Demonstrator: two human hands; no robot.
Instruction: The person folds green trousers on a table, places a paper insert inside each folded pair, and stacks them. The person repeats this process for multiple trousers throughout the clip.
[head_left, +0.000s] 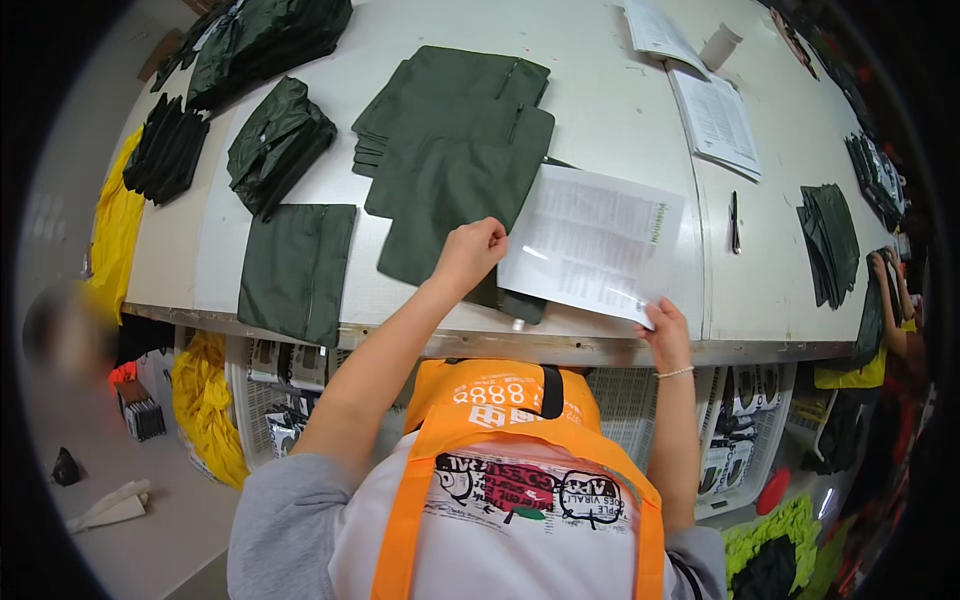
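My right hand (668, 336) grips the lower right corner of a printed paper sheet (590, 240), thumb on top. The sheet looks glossy and lies slantwise over part of the dark green fabric pieces. Curled closed, my left hand (470, 257) is at the sheet's left edge, over the nearest green fabric pouch (425, 215); whatever its fingers pinch is hidden. Behind that pouch, a stack of the same green pouches (450, 85) with zips lies overlapped. Beneath the sheet's lower left corner, another green piece (522, 306) sticks out.
A single green pouch (295, 270) lies at the table's front edge, left. Bundles of dark green pouches (280, 140) stand beyond it. To the right are a pen (735, 222), printed papers (715, 120) and a white bottle (720, 46). A co-worker's hands (888, 268) show far right.
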